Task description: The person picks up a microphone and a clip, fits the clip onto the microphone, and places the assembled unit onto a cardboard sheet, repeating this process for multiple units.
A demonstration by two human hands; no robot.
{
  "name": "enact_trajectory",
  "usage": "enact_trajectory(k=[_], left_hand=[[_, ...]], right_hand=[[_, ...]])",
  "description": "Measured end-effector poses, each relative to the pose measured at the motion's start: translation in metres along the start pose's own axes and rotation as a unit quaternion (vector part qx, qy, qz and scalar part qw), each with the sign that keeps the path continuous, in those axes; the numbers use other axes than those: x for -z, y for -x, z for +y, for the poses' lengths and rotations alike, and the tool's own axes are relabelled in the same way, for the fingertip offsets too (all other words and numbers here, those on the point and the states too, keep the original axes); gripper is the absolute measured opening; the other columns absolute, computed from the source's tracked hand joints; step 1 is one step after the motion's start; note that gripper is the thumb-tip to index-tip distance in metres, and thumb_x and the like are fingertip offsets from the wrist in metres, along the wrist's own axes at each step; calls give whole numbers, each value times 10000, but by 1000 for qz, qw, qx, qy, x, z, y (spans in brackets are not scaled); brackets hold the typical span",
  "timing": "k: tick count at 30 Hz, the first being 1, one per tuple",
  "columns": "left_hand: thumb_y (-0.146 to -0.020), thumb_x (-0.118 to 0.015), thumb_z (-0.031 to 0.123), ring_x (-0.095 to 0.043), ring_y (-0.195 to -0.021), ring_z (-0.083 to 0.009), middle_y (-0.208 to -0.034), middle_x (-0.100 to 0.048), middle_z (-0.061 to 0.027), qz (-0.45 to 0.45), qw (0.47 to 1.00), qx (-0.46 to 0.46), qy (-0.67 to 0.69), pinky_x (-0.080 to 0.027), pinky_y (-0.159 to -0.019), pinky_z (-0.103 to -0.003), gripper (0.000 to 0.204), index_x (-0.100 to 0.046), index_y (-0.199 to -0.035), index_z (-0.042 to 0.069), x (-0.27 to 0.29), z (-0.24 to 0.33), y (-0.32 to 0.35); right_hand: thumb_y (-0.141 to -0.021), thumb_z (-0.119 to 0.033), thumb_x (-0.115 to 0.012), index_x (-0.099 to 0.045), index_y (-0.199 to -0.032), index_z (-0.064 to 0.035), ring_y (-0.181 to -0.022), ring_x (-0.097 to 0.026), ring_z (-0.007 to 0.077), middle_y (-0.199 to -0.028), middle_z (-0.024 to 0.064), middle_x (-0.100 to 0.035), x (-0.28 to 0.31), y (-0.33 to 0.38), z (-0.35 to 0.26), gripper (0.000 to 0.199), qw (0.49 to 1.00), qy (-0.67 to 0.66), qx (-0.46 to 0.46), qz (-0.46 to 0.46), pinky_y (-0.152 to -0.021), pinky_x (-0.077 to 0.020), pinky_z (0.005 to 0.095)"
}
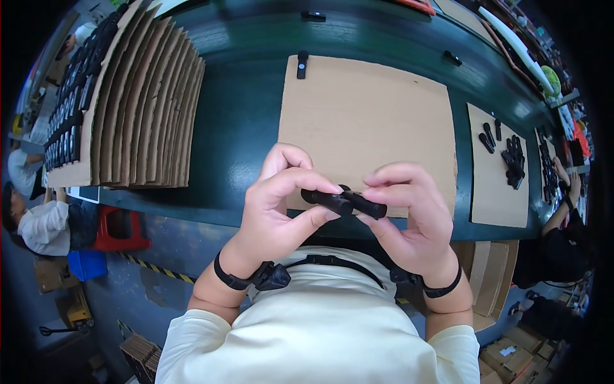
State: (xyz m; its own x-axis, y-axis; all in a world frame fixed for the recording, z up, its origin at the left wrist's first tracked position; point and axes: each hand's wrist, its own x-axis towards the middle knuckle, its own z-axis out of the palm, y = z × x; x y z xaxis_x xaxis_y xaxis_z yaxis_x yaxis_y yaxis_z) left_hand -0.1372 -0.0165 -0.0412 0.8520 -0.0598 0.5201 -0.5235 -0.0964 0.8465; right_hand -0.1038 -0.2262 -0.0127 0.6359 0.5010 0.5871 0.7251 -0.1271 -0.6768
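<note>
Above the near edge of a cardboard sheet [371, 102], my left hand [275, 198] pinches a small black flashlight [327, 201] between thumb and fingers. My right hand [416, 208] grips a second black flashlight [369, 206] the same way. The two lie close together, both tilted; fingertips hide part of each, and I cannot tell whether they touch. One more flashlight [302, 66] rests on the sheet's far left corner. Both wrists carry black straps with small devices.
Cardboard sheets [144, 102] stand stacked at left, beside rows of black flashlights. On the green table [230, 121], a smaller cardboard sheet [495, 208] at right bears a pile of flashlights [513, 160]. A co-worker's arm [563, 201] reaches in at far right. A red stool [121, 230] stands lower left.
</note>
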Motion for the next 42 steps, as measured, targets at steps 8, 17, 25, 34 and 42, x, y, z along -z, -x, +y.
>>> enact_trajectory(k=[8, 17, 25, 34, 42], left_hand=[[-718, -756, -12, -562, -829, -167, -881, -573, -52, -33, 999, 33, 10, -470, -751, -289, 251, -684, -954, 34, 17, -16, -28], [-759, -695, 20, -641, -835, -256, -889, -655, -110, -68, 968, -43, -238, -499, -763, -333, 188, -626, -933, 7, 45, -34, -105], [-740, -678, 53, -630, -852, -295, -850, -650, -91, -113, 909, -87, -392, -489, -776, -401, 154, -594, -868, 41, 39, -100, -156], [-687, -759, 117, -560, -1023, -265, -989, -620, -69, -194, 853, -176, -451, -428, -936, -412, 237, -622, -871, 57, 42, -124, -147], [-685, -789, 173, -522, -1121, -296, -1096, -586, -96, -215, 876, -122, -415, -365, -1053, -477, 290, -621, -899, 70, 51, -124, -147]], right_hand=[[-751, 67, -721, -613, -1034, -6, -836, -646, 214, -968, 123, -674, 15, -37, 14, 312, 996, 17, 8, -91, -728, -513, 286], [-839, -30, -692, -603, -1022, -10, -831, -648, 138, -938, 78, -662, 31, -103, 56, 205, 962, -11, -230, -143, -729, -518, 257], [-834, -50, -669, -565, -932, -8, -796, -639, 222, -878, 99, -623, 12, -143, 134, 149, 963, 129, -166, -171, -721, -518, 312], [-753, -84, -694, -542, -951, -48, -910, -561, 325, -980, 119, -531, 2, -116, 176, 252, 906, 321, 109, -253, -785, -492, 404], [-742, -115, -721, -531, -1021, -53, -1006, -546, 330, -1059, 140, -527, 6, -120, 165, 343, 920, 282, 28, -270, -853, -482, 403]])
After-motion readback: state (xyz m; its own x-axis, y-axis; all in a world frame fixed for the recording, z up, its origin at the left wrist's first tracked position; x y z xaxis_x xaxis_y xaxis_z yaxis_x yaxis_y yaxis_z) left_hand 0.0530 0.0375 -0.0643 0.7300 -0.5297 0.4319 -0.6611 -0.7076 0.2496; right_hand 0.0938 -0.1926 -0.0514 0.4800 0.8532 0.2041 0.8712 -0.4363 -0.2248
